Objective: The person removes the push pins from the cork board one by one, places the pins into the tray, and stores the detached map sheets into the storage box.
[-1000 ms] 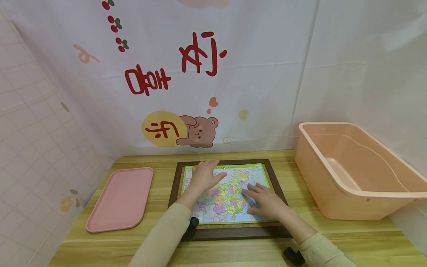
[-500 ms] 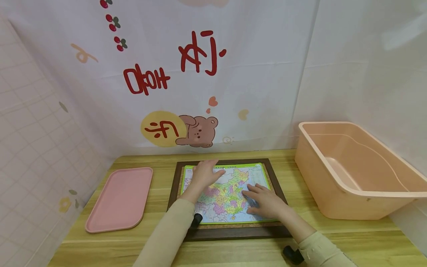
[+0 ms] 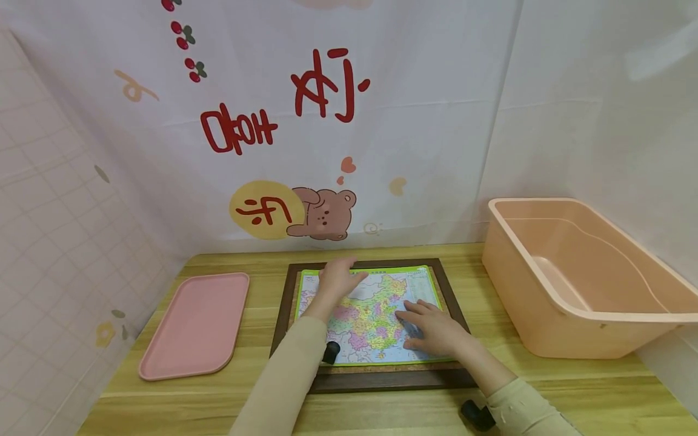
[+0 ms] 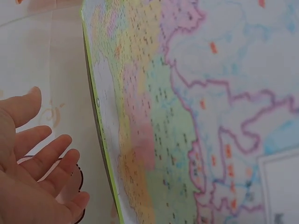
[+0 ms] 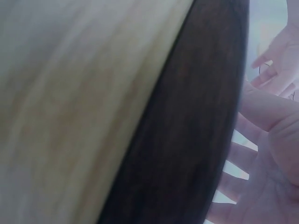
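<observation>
A map sheet with a green border and many coloured regions lies on a dark brown framed board. A strip of cork-like surface shows along the map's lower edge. My left hand hovers over the map's upper left part, fingers relaxed and holding nothing. In the left wrist view that hand has loosely bent fingers apart from the map. Over the map's right part is my right hand, fingers spread; whether they touch the sheet I cannot tell. The right wrist view shows its palm beside the dark frame.
A pink tray lies on the wooden table to the left. To the right stands a deep peach-coloured tub. A white printed curtain hangs behind the table.
My left hand and forearm have shifted slightly right over the map. The right hand stays where it was, and the map and board have not moved.
</observation>
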Demonstrator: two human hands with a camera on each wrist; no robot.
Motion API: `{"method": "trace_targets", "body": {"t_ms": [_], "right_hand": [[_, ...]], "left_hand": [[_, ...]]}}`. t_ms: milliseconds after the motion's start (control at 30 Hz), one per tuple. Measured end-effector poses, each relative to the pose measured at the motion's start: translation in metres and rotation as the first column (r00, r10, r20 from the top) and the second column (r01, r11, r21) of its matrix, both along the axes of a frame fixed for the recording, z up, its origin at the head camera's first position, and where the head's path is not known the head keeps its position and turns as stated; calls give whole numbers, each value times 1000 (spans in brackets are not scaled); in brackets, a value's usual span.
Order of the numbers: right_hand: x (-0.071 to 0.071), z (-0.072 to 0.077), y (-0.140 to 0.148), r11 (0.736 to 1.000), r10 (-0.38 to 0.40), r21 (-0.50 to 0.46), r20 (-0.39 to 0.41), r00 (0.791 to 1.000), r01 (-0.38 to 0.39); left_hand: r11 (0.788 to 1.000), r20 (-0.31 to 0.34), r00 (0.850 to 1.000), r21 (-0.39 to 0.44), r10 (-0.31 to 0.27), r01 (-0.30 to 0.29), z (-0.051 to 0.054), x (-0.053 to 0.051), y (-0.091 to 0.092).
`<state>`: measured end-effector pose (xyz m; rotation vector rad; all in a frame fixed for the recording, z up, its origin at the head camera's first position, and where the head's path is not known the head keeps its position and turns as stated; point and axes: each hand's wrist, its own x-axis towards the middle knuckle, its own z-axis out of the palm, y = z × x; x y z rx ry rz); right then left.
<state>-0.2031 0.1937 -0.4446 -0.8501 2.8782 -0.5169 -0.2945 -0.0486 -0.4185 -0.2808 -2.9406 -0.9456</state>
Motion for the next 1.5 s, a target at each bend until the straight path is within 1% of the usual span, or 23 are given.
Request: {"method": "trace_targets", "body": {"t_ms": [200, 333, 533, 733, 867, 1000, 1233, 1500], "right_hand": [[-1, 2, 0, 1000, -10, 7, 15, 1000, 10], [-1, 3, 1, 1000, -17, 8, 20, 1000, 17], [-1, 4, 1, 1000, -25, 5, 19, 1000, 24], [-1, 6, 1, 1000, -25, 12, 20, 999, 25], [-3, 7, 1, 999, -33, 21, 27, 999, 33], [-3, 7, -1, 999, -36, 18, 38, 999, 36], [-3, 7, -1, 1000, -26, 15, 43, 999, 25], [-3, 5, -2, 1000, -10, 15, 30, 999, 10]], "left_hand": [[998, 5, 999, 25, 49, -49, -4, -6, 4], [996, 11, 997, 47, 71, -71, -9, -11, 7], [995, 3, 997, 70, 78, -78, -16, -17, 10], [993, -5, 996, 85, 87, -87, -17, -23, 14], [988, 3, 995, 110, 105, -104, -16, -24, 16], [986, 4, 992, 113, 124, -124, -17, -25, 17], [983, 18, 990, 111, 143, -144, -23, -27, 19], [977, 15, 982, 107, 186, -187, -28, -27, 24]]}}
